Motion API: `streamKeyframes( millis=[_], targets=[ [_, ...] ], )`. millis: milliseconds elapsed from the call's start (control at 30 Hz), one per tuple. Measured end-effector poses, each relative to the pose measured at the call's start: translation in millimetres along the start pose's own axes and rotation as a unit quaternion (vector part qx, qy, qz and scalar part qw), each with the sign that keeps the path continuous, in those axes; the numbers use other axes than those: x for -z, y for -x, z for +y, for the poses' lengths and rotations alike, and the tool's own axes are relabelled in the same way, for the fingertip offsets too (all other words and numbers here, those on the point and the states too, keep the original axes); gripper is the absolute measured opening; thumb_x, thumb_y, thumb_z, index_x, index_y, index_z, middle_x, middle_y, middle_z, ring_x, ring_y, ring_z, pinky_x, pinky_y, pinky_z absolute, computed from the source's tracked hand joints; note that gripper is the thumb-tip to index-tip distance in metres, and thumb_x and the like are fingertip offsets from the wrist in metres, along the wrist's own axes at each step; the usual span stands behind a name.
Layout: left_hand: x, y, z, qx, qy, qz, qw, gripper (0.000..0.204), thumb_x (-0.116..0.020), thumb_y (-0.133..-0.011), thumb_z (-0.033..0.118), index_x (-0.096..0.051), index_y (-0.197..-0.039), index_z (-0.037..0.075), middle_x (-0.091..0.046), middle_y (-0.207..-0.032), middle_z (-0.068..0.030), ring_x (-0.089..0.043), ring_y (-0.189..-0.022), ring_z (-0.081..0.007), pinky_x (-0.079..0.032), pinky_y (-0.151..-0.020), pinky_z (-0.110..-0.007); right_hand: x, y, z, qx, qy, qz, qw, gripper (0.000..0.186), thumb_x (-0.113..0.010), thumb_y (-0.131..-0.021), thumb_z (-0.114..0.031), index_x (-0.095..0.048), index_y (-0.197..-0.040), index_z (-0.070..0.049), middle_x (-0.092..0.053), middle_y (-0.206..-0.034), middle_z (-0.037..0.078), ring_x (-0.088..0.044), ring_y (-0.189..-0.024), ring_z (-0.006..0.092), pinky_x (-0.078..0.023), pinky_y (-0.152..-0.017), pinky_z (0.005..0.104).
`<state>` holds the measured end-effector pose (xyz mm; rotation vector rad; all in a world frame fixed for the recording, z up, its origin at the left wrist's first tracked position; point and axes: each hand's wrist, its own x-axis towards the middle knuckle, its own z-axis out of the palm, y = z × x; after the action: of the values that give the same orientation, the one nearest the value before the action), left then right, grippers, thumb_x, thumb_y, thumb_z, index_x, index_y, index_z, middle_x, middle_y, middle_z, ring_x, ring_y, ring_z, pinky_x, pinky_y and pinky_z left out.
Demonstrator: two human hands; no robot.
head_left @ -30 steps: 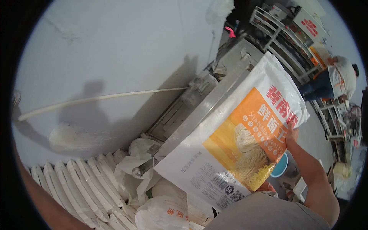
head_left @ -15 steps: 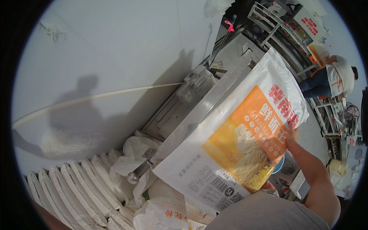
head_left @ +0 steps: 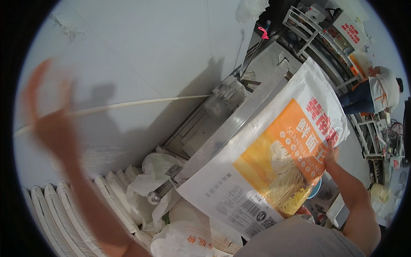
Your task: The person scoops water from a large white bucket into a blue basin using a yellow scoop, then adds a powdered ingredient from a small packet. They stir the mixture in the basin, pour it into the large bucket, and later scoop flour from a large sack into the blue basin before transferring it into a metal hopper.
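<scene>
A large white sack (head_left: 265, 171) with an orange and yellow panel, red lettering and a picture of noodles leans across the metal machine in front of me; it looks like a flour sack. My right hand (head_left: 331, 155) grips its right edge, the fingers partly hidden at the sack. Up at the left, my left hand (head_left: 53, 113) is raised before the pale wall, blurred by motion. Its fingers are spread and hold nothing. The long metal edge (head_left: 231, 132) of the machine runs beside the sack's left side.
Several white sacks (head_left: 64, 205) stand packed in a row at lower left. Crumpled plastic bags (head_left: 150, 184) lie beside a metal roller end (head_left: 156, 196). A pink-tipped rod (head_left: 263, 33) rises beyond. Another person (head_left: 376, 92) stands by metal racks (head_left: 317, 36) at far right.
My left hand and forearm have swung up into view at the left. The sack and my right hand stay together, shifted slightly right and down in the picture.
</scene>
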<state>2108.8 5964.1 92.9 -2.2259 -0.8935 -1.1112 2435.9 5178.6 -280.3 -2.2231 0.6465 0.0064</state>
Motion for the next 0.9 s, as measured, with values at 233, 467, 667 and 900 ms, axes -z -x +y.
streamKeyframes(
  millis=[233, 467, 667, 900],
  targets=[
    [-94, 218, 350, -0.013, 0.323, -0.320, 0.891, 0.073, -0.064, -0.105, 0.050, -0.049, -0.153, -0.004, -0.051, -0.153, -0.0308, -0.054, -0.136, -0.0494, -0.044, -0.111, -0.062, 7, -13, 33, 0.000, -0.077, 0.009, 0.997, 0.076, -0.072, -0.095, -0.067, -0.057, -0.122, 0.002, -0.069, -0.110, 0.020, -0.071, -0.097, 0.0295, -0.058, -0.079, 0.0449],
    [-64, 255, 365, -0.061, 0.363, -0.261, 0.892, 0.067, -0.072, -0.099, 0.047, -0.055, -0.150, 0.005, -0.050, -0.156, -0.0206, -0.043, -0.149, -0.0430, -0.031, -0.122, -0.066, 1, 35, -30, -0.006, 0.113, 0.017, 0.993, 0.083, -0.067, -0.095, -0.069, -0.055, -0.131, 0.005, -0.070, -0.125, 0.035, -0.068, -0.117, 0.0504, -0.052, -0.101, 0.0562],
    [177, 344, 525, -0.256, 0.571, -0.390, 0.676, 0.083, -0.079, -0.092, 0.047, -0.049, -0.158, 0.006, -0.040, -0.166, -0.0265, -0.032, -0.156, -0.0488, -0.019, -0.128, -0.070, 44, 52, -51, -0.064, 0.044, -0.011, 0.997, 0.086, -0.068, -0.097, -0.064, -0.047, -0.142, 0.007, -0.069, -0.130, 0.035, -0.068, -0.123, 0.0498, -0.053, -0.106, 0.0558],
    [243, 427, 553, -0.330, 0.374, -0.395, 0.772, 0.114, -0.086, -0.081, 0.050, -0.029, -0.171, 0.010, -0.023, -0.178, -0.0179, -0.020, -0.165, -0.0378, -0.021, -0.127, -0.069, 33, 54, -41, -0.039, -0.065, -0.081, 0.994, 0.088, -0.070, -0.098, -0.060, -0.043, -0.141, 0.011, -0.069, -0.125, 0.035, -0.071, -0.117, 0.0487, -0.055, -0.102, 0.0541]
  ],
)
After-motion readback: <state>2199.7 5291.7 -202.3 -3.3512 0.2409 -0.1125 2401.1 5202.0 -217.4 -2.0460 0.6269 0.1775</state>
